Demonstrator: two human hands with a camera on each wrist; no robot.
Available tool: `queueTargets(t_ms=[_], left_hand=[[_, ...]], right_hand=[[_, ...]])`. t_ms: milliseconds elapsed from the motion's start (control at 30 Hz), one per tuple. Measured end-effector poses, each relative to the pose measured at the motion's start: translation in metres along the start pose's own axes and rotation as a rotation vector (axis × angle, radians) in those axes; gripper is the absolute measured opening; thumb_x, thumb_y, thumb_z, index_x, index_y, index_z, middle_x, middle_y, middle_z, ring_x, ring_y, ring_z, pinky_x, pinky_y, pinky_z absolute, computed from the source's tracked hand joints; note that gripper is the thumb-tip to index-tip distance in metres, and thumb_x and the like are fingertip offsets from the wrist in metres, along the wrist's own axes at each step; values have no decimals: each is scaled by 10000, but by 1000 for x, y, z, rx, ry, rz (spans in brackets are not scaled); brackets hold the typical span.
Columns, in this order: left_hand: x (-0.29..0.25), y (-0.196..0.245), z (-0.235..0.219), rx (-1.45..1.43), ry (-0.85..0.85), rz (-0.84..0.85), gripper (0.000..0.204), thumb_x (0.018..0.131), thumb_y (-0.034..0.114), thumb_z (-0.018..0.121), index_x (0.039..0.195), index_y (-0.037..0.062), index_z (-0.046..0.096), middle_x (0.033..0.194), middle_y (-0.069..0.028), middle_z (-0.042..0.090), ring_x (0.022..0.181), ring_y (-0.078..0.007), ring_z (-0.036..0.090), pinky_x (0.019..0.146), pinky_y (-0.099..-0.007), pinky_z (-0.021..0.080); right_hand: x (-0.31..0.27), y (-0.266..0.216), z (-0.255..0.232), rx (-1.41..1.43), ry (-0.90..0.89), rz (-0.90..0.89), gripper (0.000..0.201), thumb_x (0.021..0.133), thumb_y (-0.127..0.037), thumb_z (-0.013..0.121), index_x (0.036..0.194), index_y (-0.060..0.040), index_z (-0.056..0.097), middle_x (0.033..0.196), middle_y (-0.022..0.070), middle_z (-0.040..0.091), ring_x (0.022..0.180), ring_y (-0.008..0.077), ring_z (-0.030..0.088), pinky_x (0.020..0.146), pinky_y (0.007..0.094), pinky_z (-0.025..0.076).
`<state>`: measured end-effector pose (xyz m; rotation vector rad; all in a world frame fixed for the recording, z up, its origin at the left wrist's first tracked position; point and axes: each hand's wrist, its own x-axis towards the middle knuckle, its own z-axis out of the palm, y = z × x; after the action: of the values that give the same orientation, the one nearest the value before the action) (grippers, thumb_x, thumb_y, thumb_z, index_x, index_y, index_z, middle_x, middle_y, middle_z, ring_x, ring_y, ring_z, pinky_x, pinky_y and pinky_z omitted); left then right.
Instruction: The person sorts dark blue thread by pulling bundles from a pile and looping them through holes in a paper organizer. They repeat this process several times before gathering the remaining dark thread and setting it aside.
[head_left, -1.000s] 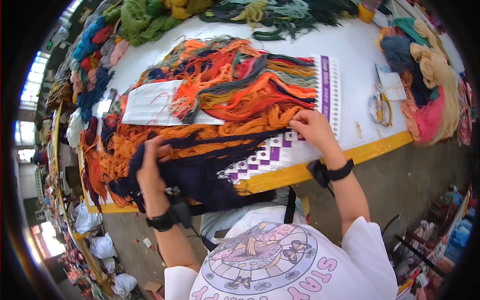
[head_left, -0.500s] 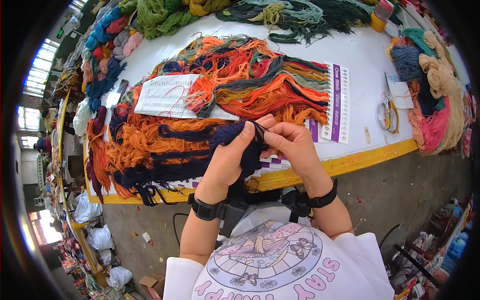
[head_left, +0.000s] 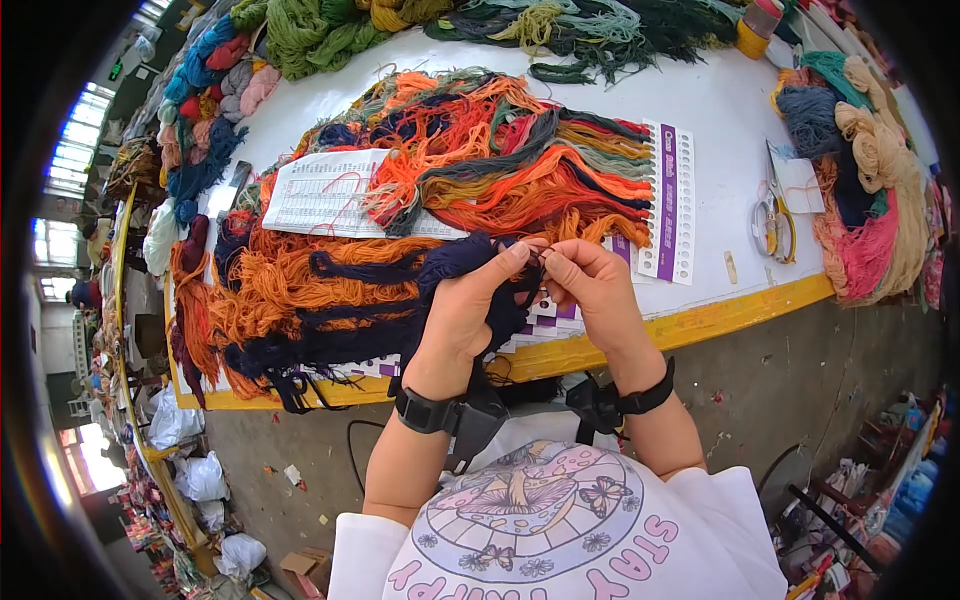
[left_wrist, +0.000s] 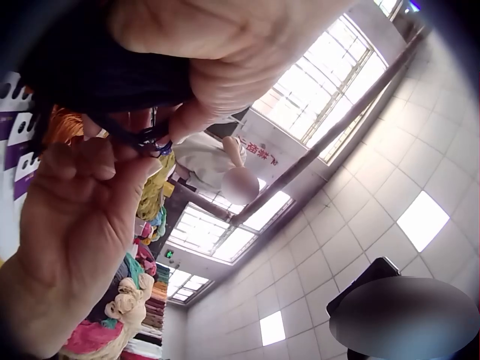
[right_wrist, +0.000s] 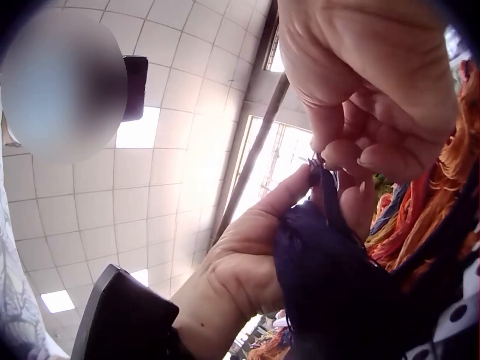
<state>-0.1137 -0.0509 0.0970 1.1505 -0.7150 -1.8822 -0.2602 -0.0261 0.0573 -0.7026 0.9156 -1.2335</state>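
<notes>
In the head view, my left hand [head_left: 462, 312] grips a bundle of navy yarn [head_left: 455, 260] near the table's front edge. My right hand [head_left: 600, 300] meets it and pinches thin dark strands at the bundle's end. The right wrist view has both sets of fingertips close together at these strands, with the navy bundle [right_wrist: 322, 277] hanging below the left thumb. More navy hanks lie over orange yarn [head_left: 265, 285] on the left. Beyond the hands, multicoloured strands [head_left: 560, 180] run to a white and purple punched card [head_left: 672, 200].
A printed chart [head_left: 318, 195] lies on the yarn pile. Scissors [head_left: 773, 225] rest at the right, beside piled skeins [head_left: 870, 170]. Green skeins [head_left: 305, 40] and a thread cone [head_left: 758, 30] stand at the back. The table has a yellow front edge [head_left: 700, 308].
My left hand came right with the navy bundle from the pile's left side. My right hand left the card's lower end, and both hands met at the bundle's end, fingers now closer together.
</notes>
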Motion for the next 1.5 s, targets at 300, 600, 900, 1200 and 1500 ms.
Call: queueTargets(t_ms=[300, 600, 900, 1200, 1500], left_hand=[[5, -7, 0, -77, -34, 4, 230, 863, 203, 581, 965, 3, 634, 797, -32, 625, 655, -88, 552, 555, -209, 408], [6, -10, 2, -82, -76, 1, 236, 866, 163, 575, 1011, -20, 609, 817, -39, 620, 676, -101, 558, 579, -216, 433], [10, -13, 0, -119, -77, 4, 207, 856, 107, 579, 1006, -33, 602, 826, -60, 615, 680, -124, 561, 600, -229, 447], [7, -13, 7, -80, -82, 50, 199, 862, 115, 565, 977, -44, 601, 823, -71, 612, 672, -130, 565, 597, -236, 452], [11, -19, 1, -54, -94, 74, 173, 864, 143, 563, 919, -13, 614, 821, -67, 616, 728, -124, 563, 619, -246, 441]], right_hand=[[1, -2, 3, -145, 5, -57, 158, 827, -179, 627, 899, -40, 651, 646, -24, 571, 537, 14, 484, 464, 159, 364], [-2, 2, -5, 53, 56, 44, 144, 805, -153, 638, 911, -57, 654, 649, -41, 572, 550, 16, 500, 469, 155, 369], [-2, 6, -8, 125, 45, 60, 156, 819, -173, 629, 932, -68, 649, 669, -48, 571, 569, 29, 528, 490, 153, 372], [-3, 3, -5, 110, 42, 32, 182, 847, -207, 602, 959, -67, 630, 674, -45, 562, 585, 35, 532, 506, 154, 374], [-2, 3, -10, 2, 41, 22, 181, 861, -205, 580, 925, -42, 626, 695, -13, 580, 588, 56, 541, 510, 177, 395]])
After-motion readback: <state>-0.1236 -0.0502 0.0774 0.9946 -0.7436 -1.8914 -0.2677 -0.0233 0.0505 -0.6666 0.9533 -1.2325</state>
